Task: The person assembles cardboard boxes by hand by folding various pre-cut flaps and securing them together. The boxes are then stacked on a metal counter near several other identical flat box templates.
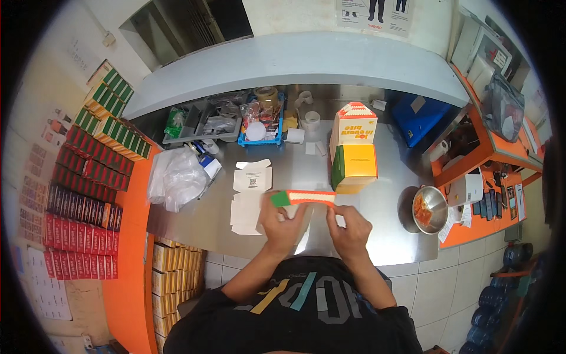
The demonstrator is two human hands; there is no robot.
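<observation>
My left hand (pixel 280 229) and my right hand (pixel 350 234) hold a small cardboard carton (pixel 306 197) between them, above the near part of the steel table (pixel 389 218). The carton is seen along a narrow side, in green, cream and red. Fingers of the left hand grip its lower left part; the right thumb and fingers pinch its right end. Left of it lies a flat, unfolded carton blank (pixel 249 184), pale side up with a printed square code. Beyond my right hand stand yellow, white and green food cartons (pixel 356 156) close together.
Clear plastic bags (pixel 177 177) lie at the table's left. Behind are a grey tray (pixel 191 127) and a blue basket (pixel 259 140) of packets. A metal bowl (pixel 437 203) with orange-red contents sits near the right edge. Stacked boxes (pixel 82 230) fill the orange counter at left.
</observation>
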